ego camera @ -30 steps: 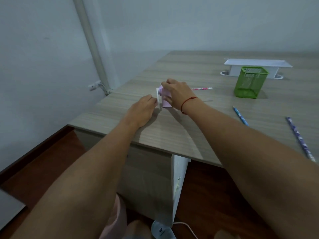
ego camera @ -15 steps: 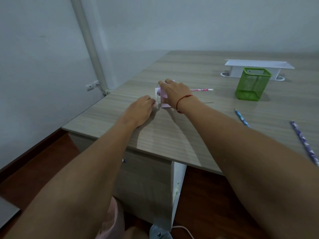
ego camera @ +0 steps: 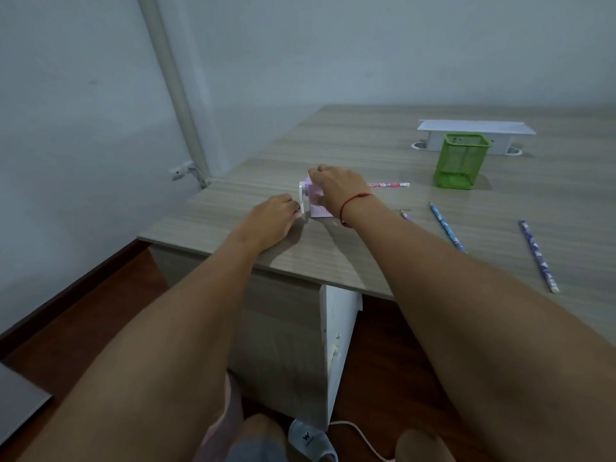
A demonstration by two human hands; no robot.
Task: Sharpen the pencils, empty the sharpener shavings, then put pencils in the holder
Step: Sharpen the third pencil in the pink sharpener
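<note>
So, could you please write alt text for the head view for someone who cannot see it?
A person's right hand grips a pink sharpener on a desk while the left hand holds its white crank. A pink pencil shows beyond the right hand; a blue pencil, a purple pencil and a green holder sit to the right.

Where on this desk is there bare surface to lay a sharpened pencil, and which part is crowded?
Bare: the far desk strip left of the white box; the wood between blue pencil and purple pencil; the patch between pink pencil and green holder. Crowded: around the sharpener, where the right hand holds it and the left hand grips its crank.
</note>
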